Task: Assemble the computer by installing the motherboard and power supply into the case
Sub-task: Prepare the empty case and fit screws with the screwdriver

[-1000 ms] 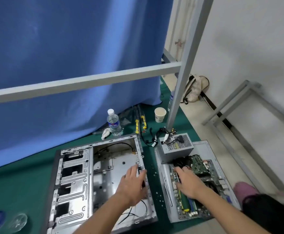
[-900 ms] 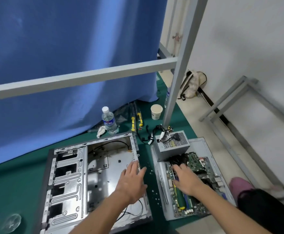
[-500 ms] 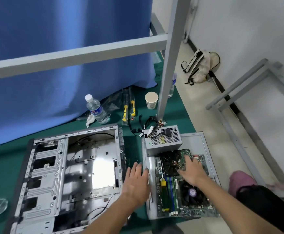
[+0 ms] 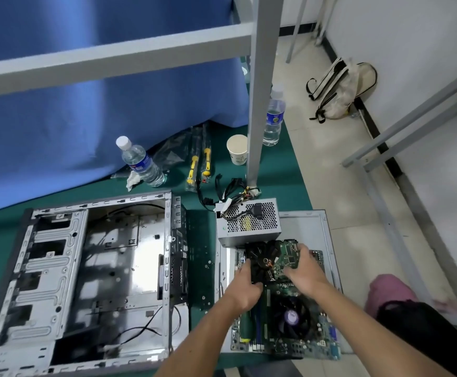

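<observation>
Right of the case, on the panel, my left hand and right hand grip the card above the motherboard; psu sits beyond. I'd lift level, edges only.

Two water bottles, paper cup, backpack
</observation>
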Tool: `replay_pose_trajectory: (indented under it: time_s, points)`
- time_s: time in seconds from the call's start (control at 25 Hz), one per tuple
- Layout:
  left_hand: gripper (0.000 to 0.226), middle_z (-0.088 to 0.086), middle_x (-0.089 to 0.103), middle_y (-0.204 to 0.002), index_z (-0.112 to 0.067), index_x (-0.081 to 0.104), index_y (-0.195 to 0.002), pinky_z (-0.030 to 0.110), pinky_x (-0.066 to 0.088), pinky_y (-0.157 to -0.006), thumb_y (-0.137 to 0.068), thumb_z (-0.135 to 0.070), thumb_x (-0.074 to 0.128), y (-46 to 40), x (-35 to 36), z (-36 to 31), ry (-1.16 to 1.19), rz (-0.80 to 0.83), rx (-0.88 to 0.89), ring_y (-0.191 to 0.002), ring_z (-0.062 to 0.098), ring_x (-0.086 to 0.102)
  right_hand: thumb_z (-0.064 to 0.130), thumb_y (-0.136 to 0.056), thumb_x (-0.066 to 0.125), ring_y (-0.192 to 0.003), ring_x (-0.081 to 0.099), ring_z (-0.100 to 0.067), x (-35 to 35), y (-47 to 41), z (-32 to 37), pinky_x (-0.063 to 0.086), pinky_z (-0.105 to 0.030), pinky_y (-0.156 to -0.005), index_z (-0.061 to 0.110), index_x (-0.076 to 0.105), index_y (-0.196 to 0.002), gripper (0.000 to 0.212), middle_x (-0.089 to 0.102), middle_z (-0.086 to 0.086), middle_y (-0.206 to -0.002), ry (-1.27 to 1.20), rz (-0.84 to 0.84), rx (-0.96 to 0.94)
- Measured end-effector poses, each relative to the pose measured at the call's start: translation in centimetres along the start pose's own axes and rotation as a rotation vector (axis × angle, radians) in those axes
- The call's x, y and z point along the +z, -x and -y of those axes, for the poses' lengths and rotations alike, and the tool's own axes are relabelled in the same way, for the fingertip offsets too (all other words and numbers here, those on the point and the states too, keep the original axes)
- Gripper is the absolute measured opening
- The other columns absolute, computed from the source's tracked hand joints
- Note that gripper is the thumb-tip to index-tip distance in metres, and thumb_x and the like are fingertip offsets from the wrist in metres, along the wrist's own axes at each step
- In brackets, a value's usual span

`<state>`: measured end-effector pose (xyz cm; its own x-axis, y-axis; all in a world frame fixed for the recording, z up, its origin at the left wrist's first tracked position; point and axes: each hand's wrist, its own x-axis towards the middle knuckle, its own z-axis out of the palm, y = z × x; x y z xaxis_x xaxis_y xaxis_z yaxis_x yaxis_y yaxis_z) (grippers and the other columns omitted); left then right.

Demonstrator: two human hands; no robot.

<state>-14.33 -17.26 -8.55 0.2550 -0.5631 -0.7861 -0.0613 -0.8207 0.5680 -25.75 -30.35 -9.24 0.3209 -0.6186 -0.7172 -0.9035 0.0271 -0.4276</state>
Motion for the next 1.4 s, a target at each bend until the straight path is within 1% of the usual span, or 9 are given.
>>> replay_pose_trajectory:
  time_s: [0.16,0.28,0.4,0.48,0.6,0.72,0.84,1.08,1.4]
  points:
    - [0.059,0.003,0.061,-0.125,-0.021,0.031,-0.148,0.022,0.050,-0.080,-0.095,-0.002,0.047,-0.7,0.8,-0.9,0.214,-0.109,-0.075,-0.102,0.017,0.061,0.009,-0.091,0.065,-0.071,0.063,-0.014,0.2,-0.7,0.0,0.047,-0.026,-0.055,0.013,0.033,-0.145,0.062,0.065,-0.006,-0.111,-0.102,-0.019,0.076]
    - [0.058,-0.001,0.062,-0.117,-0.018,0.036,-0.146,0.035,0.048,-0.098,-0.094,0.004,0.046,-1.1,0.7,-1.5,0.417,-0.153,-0.156,-0.104,0.019,0.060,-0.006,-0.087,0.056,-0.071,0.064,-0.019,-0.2,-1.0,-0.2,0.056,-0.036,-0.059,0.012,0.044,-0.137,0.055,0.065,-0.003,-0.095,-0.127,-0.081,0.111]
    - [0.061,0.004,0.055,-0.135,-0.011,0.030,-0.152,0.042,0.038,-0.112,-0.096,0.004,0.049,-0.5,0.9,-1.3,0.575,-0.211,-0.236,-0.123,0.025,0.053,-0.017,-0.083,0.053,-0.065,0.060,-0.012,-1.2,-1.1,-1.3,0.052,-0.028,-0.054,0.012,0.040,-0.148,0.072,0.063,-0.006,-0.123,-0.252,-0.072,0.151]
    - [0.060,0.008,0.051,-0.143,-0.010,0.031,-0.152,0.044,0.039,-0.112,-0.097,0.002,0.052,0.0,1.1,-1.0,0.669,-0.227,-0.255,-0.128,0.026,0.051,-0.020,-0.081,0.054,-0.080,0.063,-0.013,-1.7,-0.7,-1.6,0.057,-0.029,-0.072,0.010,0.040,-0.149,0.076,0.053,-0.008,-0.141,-0.362,-0.070,0.172]
    - [0.052,0.009,0.062,-0.123,-0.006,0.040,-0.145,0.036,0.053,-0.090,-0.096,0.002,0.057,0.6,1.0,-0.5,0.826,-0.206,-0.258,-0.103,0.020,0.063,-0.023,-0.079,0.060,-0.105,0.063,-0.025,-2.6,0.1,-1.2,0.052,-0.039,-0.094,0.007,0.048,-0.141,0.069,0.062,-0.009,-0.127,-0.545,-0.016,0.182]
    - [0.045,0.015,0.064,-0.122,-0.002,0.049,-0.137,0.037,0.056,-0.090,-0.093,0.007,0.058,1.7,0.1,0.5,0.843,-0.190,-0.237,-0.105,0.026,0.065,-0.022,-0.075,0.063,-0.100,0.066,-0.026,-3.7,1.7,-0.8,0.052,-0.040,-0.093,0.008,0.050,-0.137,0.071,0.070,-0.006,-0.105,-0.692,0.152,0.193]
    - [0.042,0.019,0.070,-0.112,-0.005,0.055,-0.126,0.038,0.058,-0.086,-0.089,0.016,0.055,3.4,-1.7,1.0,0.865,-0.143,-0.169,-0.104,0.033,0.068,-0.019,-0.072,0.068,-0.107,0.064,-0.029,-3.9,3.0,-0.7,0.050,-0.047,-0.096,0.013,0.039,-0.145,0.085,0.064,-0.011,-0.119,-0.726,0.263,0.151]
    - [0.043,0.018,0.071,-0.110,-0.005,0.058,-0.122,0.045,0.054,-0.096,-0.087,0.019,0.054,7.1,-6.0,1.0,0.726,-0.126,-0.011,-0.106,0.031,0.069,0.031,-0.085,0.073,-0.143,0.031,-0.026,-0.9,6.6,-0.3,0.025,-0.056,-0.117,0.031,0.021,-0.155,0.087,0.026,-0.006,-0.160,-0.913,0.279,0.058]
    - [0.041,0.003,0.072,-0.092,-0.012,0.061,-0.119,0.039,0.057,-0.089,-0.089,0.015,0.053,12.2,-11.2,3.1,0.654,-0.141,0.120,-0.101,0.024,0.069,0.026,-0.094,0.062,-0.150,0.012,-0.024,3.1,11.5,4.3,0.016,-0.059,-0.116,0.032,0.019,-0.155,0.075,0.012,-0.001,-0.163,-0.998,0.208,-0.092]
